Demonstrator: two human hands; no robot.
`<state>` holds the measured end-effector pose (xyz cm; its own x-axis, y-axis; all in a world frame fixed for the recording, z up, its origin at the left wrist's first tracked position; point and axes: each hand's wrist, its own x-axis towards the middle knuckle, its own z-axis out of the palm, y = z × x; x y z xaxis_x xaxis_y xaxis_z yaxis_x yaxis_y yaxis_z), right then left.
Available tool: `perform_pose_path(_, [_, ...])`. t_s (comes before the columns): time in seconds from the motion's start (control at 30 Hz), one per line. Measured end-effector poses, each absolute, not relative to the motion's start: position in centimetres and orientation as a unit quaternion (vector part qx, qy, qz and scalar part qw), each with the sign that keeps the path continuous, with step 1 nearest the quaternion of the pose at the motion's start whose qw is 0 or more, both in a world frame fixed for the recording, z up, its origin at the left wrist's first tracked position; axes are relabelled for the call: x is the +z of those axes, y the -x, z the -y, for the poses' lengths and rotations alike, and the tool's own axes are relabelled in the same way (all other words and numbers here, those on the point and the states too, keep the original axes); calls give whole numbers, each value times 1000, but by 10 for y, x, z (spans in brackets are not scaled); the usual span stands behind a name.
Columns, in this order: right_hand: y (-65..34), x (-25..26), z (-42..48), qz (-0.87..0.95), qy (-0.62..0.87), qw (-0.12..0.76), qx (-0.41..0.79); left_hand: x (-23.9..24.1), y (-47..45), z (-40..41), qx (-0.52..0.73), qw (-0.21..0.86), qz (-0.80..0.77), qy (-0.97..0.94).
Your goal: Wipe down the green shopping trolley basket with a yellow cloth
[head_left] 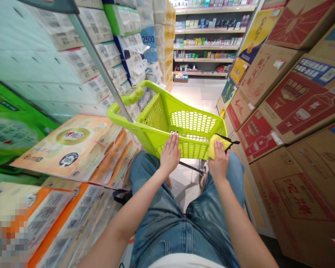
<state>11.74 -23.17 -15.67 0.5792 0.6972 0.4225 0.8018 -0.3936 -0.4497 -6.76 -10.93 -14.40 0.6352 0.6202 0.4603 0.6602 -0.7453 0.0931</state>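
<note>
A lime-green plastic shopping basket cart (156, 115) stands in the aisle right in front of my knees. My left hand (170, 153) lies flat on its near rim, fingers stretched out and close together. My right hand (219, 158) presses a yellow cloth (215, 143) against the basket's near right corner, where a black strap hangs. The basket's inside looks bare. My legs in blue jeans show below my arms.
Stacked tissue packs (80, 149) in orange and green wrapping fill the left side. Brown and red cardboard cartons (296, 104) are piled on the right. A grey metal post (97, 63) slants past the basket. Tiled floor (201, 93) runs ahead to product shelves (206, 48).
</note>
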Motion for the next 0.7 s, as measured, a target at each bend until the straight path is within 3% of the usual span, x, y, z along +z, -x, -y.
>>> perform_pose_path(0.27, [-36, -126, 165, 599, 754, 265, -59, -144, 70, 108, -241, 28, 344, 907])
perform_pose_path(0.43, [-83, -144, 209, 593, 754, 268, -90, -144, 68, 109, -241, 49, 352, 903])
perform_pose_path(0.7, [-151, -171, 256, 436, 835, 318, -107, -144, 68, 110, -235, 53, 359, 902])
